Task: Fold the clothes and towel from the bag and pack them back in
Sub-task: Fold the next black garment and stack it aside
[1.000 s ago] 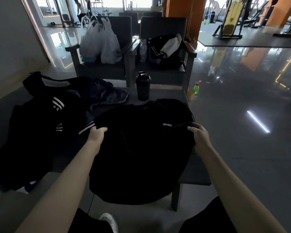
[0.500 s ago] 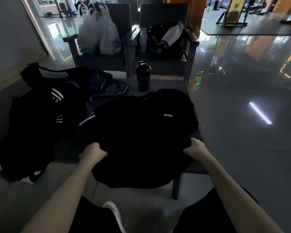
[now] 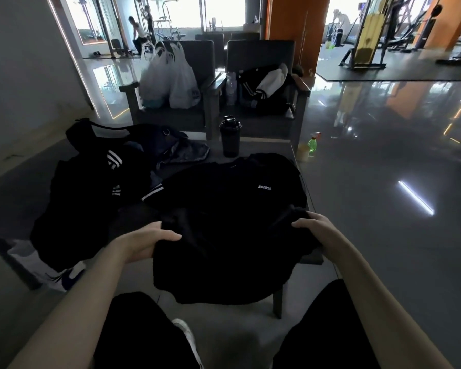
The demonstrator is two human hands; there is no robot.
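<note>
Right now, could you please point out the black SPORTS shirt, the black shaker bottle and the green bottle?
black SPORTS shirt [image 3: 224,201]: head view, chest, left of the print.
black shaker bottle [image 3: 230,142]: head view, middle of its body.
green bottle [image 3: 312,146]: head view, its green body.

Black shirt [image 3: 224,209] — reads "SPORTS".

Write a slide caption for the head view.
Left hand and right hand grip a black SPORTS shirt on the table.

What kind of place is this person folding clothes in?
Probably a gym's lounge corner: a yellow-framed weight machine stands behind, a person in a white top seems to work out far back, and a black plastic shaker bottle stands close by.
</note>
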